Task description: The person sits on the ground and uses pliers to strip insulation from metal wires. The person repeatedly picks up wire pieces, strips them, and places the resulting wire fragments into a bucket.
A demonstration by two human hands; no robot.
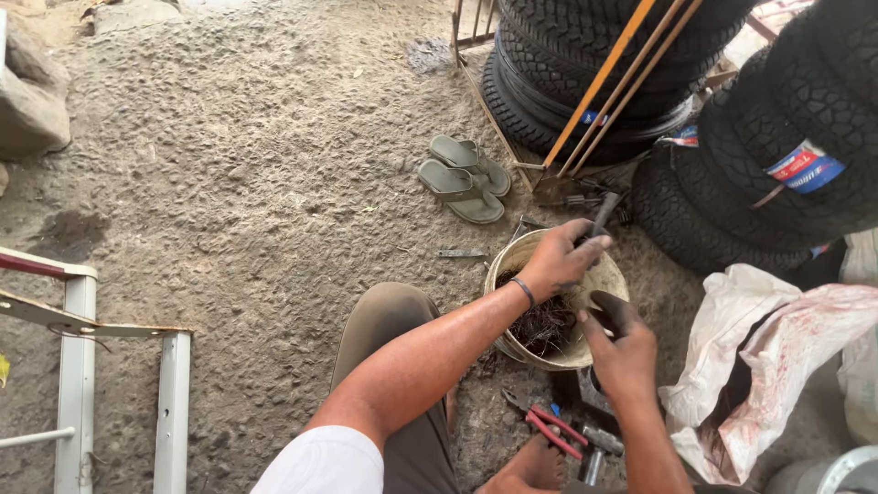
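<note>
Two hands over a round bucket (515, 259) of dark scrap, near stacked tyres (585, 82): left hand (560, 259) closed on a dark tool handle (603, 215), right hand (623, 352) curled, grip unclear. Red-handled pliers (554, 430) nearer; sandals (464, 177) farther left.

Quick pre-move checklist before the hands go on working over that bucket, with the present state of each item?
1. Left hand gripping the dark tool: ok.
2. Right hand holding a dark piece at the bucket rim: ok; what the piece is, cannot tell.
3. Bucket upright on the ground: ok.
4. Dark tangled scrap inside the bucket: ok.
5. Red-handled pliers lying clear of the bare foot: not ok, right beside it.
6. Sandals away from the work: ok.
</note>
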